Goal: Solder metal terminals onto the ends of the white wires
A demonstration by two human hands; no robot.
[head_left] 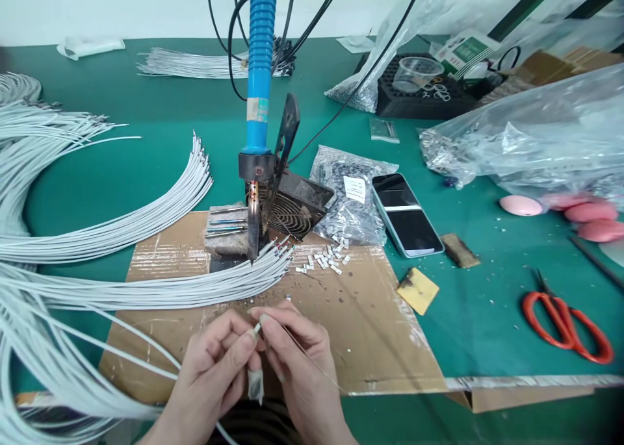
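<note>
Low over the cardboard, my left hand (pixel 217 360) is closed, thumb and forefinger pinching the end of a white cable with a small white connector (pixel 257 328) at its tip. My right hand (pixel 302 360) is closed too, its fingertips meeting the left ones at that tip. A thin wire (pixel 316 365) runs from the right fingers back across the palm; it looks like solder. A whitish wrap (pixel 256 385) covers one left fingertip. Beyond the hands a blue-handled soldering iron (pixel 260 68) stands tip down in its holder. Several loose white connectors (pixel 329 258) lie right of the cable ends.
Bundles of white cables (pixel 146 288) fill the left side. Brown cardboard (pixel 380 341) covers the near bench. To the right are a phone (pixel 407 214), a yellow sponge (pixel 418 290), red-handled scissors (pixel 565 321) and plastic bags (pixel 531 133). Black cords hang behind the iron.
</note>
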